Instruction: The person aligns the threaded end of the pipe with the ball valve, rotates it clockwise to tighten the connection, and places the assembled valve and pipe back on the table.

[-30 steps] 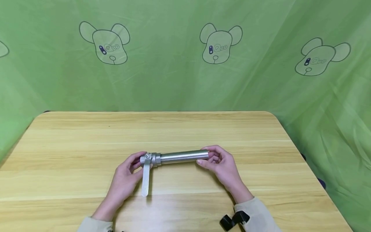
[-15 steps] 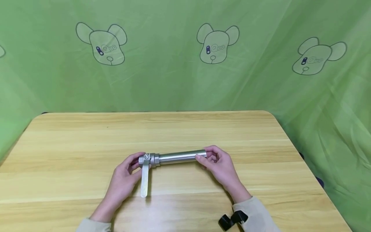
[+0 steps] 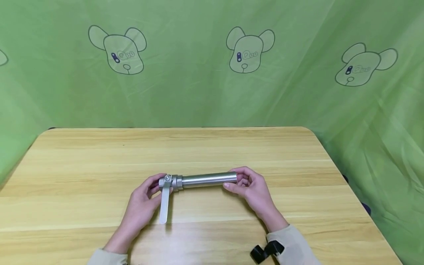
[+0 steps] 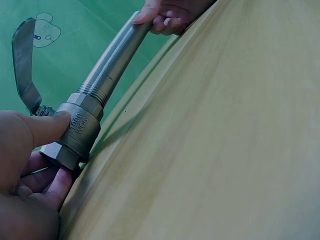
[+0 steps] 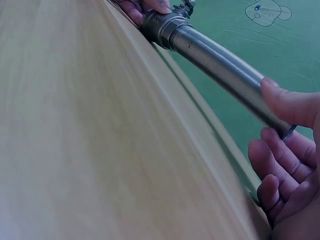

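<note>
Over the table (image 3: 281,151), pipe (image 3: 207,180) axis lies nearly parallel to far edge; valve (image 3: 175,182) at left, lever (image 3: 164,208) toward near edge. Left hand (image 3: 141,206) grips valve; right hand (image 3: 257,189) pinches free end.

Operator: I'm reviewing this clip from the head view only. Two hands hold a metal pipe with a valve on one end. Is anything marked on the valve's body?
Observer: Yes. The left wrist view shows raised lettering on the side of the valve; its first line looks like 1000.

Operator: What about the joint? From above, the pipe just seems to run smoothly into it.

Observer: Not smooth up close: the left wrist view shows screw threads exposed on the pipe at the joint.

Operator: And the lever, is it a flat, straight strip?

Observer: No, seen from the left wrist it is bent along its length.
</note>
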Available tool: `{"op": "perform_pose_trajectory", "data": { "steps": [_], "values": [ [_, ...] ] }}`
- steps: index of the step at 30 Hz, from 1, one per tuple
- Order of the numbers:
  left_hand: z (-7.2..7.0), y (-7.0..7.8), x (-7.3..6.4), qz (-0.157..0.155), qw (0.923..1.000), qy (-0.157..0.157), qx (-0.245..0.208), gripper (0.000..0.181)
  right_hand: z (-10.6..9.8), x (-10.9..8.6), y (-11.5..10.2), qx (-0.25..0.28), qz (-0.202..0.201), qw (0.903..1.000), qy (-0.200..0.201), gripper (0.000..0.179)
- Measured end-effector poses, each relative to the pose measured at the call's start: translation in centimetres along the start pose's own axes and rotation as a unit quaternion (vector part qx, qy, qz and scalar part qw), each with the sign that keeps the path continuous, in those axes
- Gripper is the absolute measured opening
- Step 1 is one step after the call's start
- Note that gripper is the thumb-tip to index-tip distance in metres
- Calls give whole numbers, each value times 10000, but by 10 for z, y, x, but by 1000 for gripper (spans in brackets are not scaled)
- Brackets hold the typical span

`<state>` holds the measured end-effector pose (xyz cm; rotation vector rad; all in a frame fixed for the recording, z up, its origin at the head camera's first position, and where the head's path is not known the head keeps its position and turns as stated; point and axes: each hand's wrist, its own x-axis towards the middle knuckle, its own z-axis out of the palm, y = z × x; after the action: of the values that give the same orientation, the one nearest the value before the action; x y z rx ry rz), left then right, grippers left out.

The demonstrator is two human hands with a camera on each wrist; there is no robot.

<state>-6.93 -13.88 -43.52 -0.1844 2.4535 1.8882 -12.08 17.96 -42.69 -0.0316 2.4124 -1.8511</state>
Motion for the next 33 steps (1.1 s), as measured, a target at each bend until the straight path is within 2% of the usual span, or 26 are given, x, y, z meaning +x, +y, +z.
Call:
{"op": "perform_pose_trajectory", "data": {
  "steps": [5,11,16,24,33],
  "values": [
    [0,0,1,-6,10000,10,-25,55,1,0,-1,-62,72,9999,-38,42],
    [1,0,1,17,10000,32,-40,54,2,1,0,-529,36,9986,-9,31],
    [0,0,0,-2,10000,1,-15,55,3,1,0,-716,30,9974,67,33],
    [2,-1,1,125,9998,-28,-146,55,4,1,0,-650,48,9979,-15,35],
    [2,0,1,94,9998,-11,-202,55,-2,1,6,-165,-466,9982,-347,49]
  ]
}}
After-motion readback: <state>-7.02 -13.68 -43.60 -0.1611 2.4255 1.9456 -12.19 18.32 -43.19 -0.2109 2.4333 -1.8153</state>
